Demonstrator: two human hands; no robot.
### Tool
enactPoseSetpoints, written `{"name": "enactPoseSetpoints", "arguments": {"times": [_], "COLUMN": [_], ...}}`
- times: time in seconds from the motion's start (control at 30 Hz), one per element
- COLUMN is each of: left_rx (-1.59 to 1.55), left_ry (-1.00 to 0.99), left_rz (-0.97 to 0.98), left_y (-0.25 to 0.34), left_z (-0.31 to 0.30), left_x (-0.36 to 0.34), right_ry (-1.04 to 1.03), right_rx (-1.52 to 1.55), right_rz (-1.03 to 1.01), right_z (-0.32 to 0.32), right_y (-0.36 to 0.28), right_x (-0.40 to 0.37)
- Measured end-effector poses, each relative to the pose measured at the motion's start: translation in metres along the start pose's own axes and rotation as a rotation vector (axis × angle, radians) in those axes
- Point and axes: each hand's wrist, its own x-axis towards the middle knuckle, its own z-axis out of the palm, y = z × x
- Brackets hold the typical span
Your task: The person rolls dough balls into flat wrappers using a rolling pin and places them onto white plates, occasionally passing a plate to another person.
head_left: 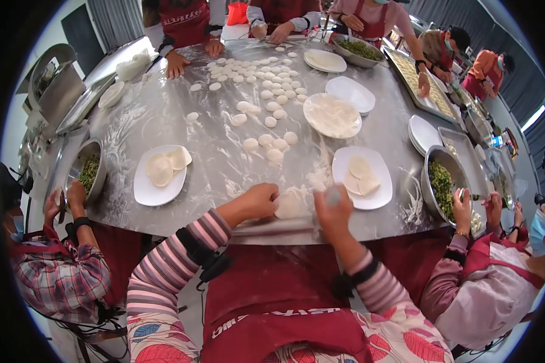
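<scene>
In front of me a flat round dough wrapper lies on the floured metal table. My left hand is closed at the wrapper's left edge, pinching it. My right hand is closed around what looks like a small rolling pin; only a blurred pale end shows, and the rest is hidden by the fingers. Just beyond my hands sits a cluster of dough pieces. A white plate with rolled wrappers stands beyond my right hand.
Another plate with wrappers is at left. Many dough pieces spread toward the far side. Steel bowls of green filling flank me, with co-workers' hands there. Plates and a tray stand farther right.
</scene>
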Motion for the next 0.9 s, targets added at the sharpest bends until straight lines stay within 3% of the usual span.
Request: {"name": "enactPoseSetpoints", "arguments": {"times": [0.03, 0.1, 0.17, 0.23, 0.27, 0.33, 0.4, 0.47, 0.6, 0.63, 0.67, 0.7, 0.77, 0.9], "left_rx": [0.005, 0.237, 0.196, 0.190, 0.180, -0.103, -0.120, 0.162, 0.165, 0.133, 0.097, 0.089, 0.093, 0.193], "left_ry": [-0.011, 0.162, 0.104, 0.005, 0.012, -0.051, -0.109, 0.088, 0.126, 0.042, -0.043, -0.036, 0.055, 0.082], "left_rz": [0.000, 0.001, 0.023, 0.050, 0.045, -0.119, -0.052, 0.136, 0.097, 0.013, -0.076, -0.082, 0.049, 0.059], "left_y": [0.001, 0.008, 0.008, 0.010, 0.011, 0.011, 0.002, 0.010, 0.019, 0.022, 0.025, 0.018, 0.002, 0.017], "left_z": [0.004, 0.002, -0.001, -0.007, -0.008, -0.009, -0.001, 0.002, -0.001, -0.004, -0.006, -0.005, -0.001, 0.001], "left_x": [0.002, 0.015, 0.023, 0.020, 0.015, 0.007, 0.007, 0.010, 0.026, 0.020, 0.014, 0.011, 0.005, 0.005], "right_ry": [0.048, 0.100, 0.099, 0.136, 0.025, -0.006, -0.023, 0.119, 0.086, 0.115, 0.030, 0.035, 0.041, 0.102], "right_rx": [-0.115, -0.048, -0.045, -0.064, -0.096, -0.058, 0.012, -0.057, -0.068, -0.044, -0.058, -0.017, 0.025, -0.043], "right_rz": [-0.091, -0.147, -0.187, -0.149, -0.054, -0.064, -0.048, -0.153, -0.109, -0.156, -0.033, -0.066, -0.092, -0.122], "right_z": [0.009, 0.042, 0.045, 0.030, 0.010, -0.007, -0.009, 0.025, 0.037, 0.026, 0.011, -0.002, -0.009, 0.030], "right_y": [-0.005, 0.007, 0.002, -0.002, -0.009, -0.017, -0.017, 0.002, -0.004, -0.008, -0.007, -0.008, -0.012, -0.003], "right_x": [0.015, 0.046, 0.051, 0.033, 0.018, 0.005, 0.000, 0.028, 0.045, 0.034, 0.019, 0.002, -0.006, 0.034]}}
